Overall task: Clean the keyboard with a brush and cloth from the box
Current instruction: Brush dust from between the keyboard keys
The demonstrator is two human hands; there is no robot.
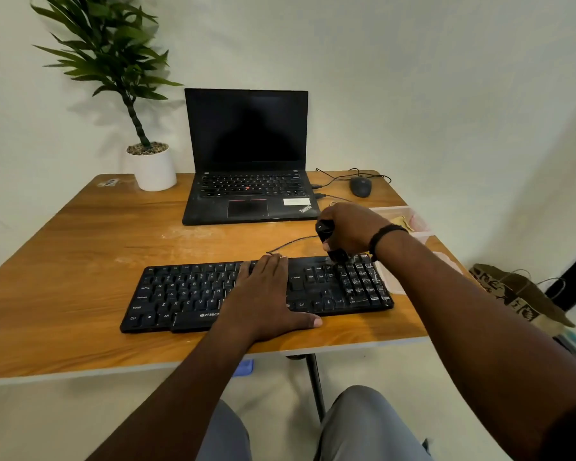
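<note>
While the left hand (pixel 263 294) lies flat on the dusty black keyboard (pixel 180 294), the right hand (pixel 350 227) grips a brush (pixel 326 232).

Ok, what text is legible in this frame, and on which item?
"ZEBRON", cut off by the left hand: front edge of the keyboard.
"Ctrl", "Alt", letter legends: keyboard keys.
"ThinkPad": laptop palm rest.
White laptop sticker: too blurred.
Paper bag print: unreadable.
</note>
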